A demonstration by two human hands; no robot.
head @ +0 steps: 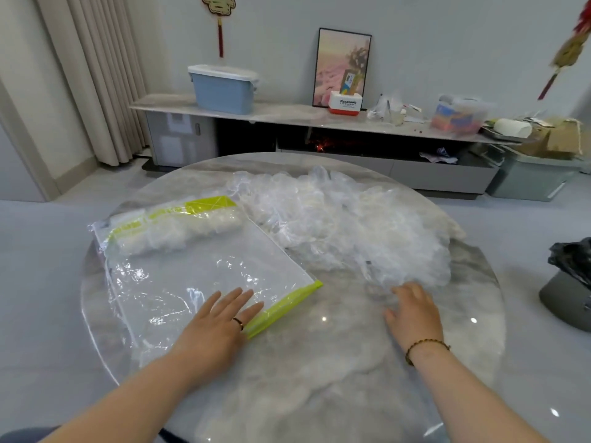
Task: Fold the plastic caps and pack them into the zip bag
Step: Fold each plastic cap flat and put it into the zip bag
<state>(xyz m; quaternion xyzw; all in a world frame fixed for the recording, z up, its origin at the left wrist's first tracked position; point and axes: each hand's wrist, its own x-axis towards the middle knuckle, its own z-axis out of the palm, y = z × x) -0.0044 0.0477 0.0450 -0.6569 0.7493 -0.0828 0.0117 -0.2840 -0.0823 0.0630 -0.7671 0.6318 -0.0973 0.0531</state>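
A loose pile of clear plastic caps (339, 219) lies across the far and right part of the round marble table (319, 378), reaching almost to its far edge. Just left of the pile, touching it, the zip bag (198, 266) lies flat. Its green zip strip (284, 310) faces the near edge, and a roll of folded caps (179, 231) is packed against its far end.

The left hand (220, 324) rests palm down on the bag beside the zip strip. Its fingers (252, 298) are straight and slightly spread, pressing on the film, and one of them wears a ring (238, 322).

The right hand (414, 311), with a beaded bracelet (427, 345) at the wrist, lies palm down at the near edge of the pile. Its fingers bend onto the clear film; blur hides whether they pinch it.

Beyond the table a low cabinet (287, 113) runs along the wall. On it stand a blue storage box (224, 87), a framed picture (343, 65) and some clutter. A curtain (96, 75) hangs at the left, and a bin with a black liner (569, 282) stands on the floor at the right.
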